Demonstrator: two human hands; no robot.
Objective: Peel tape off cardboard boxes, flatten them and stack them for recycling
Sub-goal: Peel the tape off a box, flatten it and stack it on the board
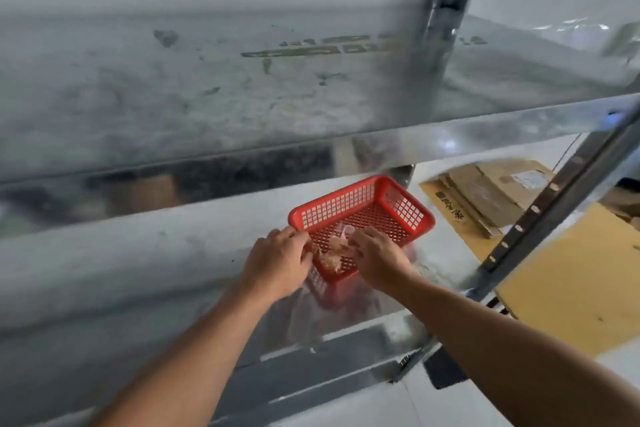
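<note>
Lower shelf [156,253] is galvanised steel, scuffed, and runs across the view from the left. The upper shelf [173,80] hangs over it, blurred.

Left hand [277,260] is at the near-left corner of the red basket [337,206]. The fingers are curled over the left wall, so I read the grip as holding the rim. The picture is soft here, and I can't tell whether those fingertips also touch the tape.

The basket sits on the lower shelf toward its right end, skewed to the shelf's front edge. It has lattice walls and a lattice floor.

Tape wad [334,253] is a crumpled, clear-to-tan lump lying inside the basket at its near end, between my two hands.

Right hand [375,258] is over the near-right corner of the basket. The fingers are curled down into the wad, so this grip is pinching the tape. The knuckles face the camera, and the forearm comes in from lower right.

Shelf upright [540,215] is a slotted steel post. It leans diagonally across the view, just right of the basket.

Flattened cardboard stack [485,194] lies on the floor beyond the post. It is several brown sheets lying flat, with a white label on the top one. A large tan cardboard sheet [571,288] lies flat beside the stack, nearer the camera, at far right.
</note>
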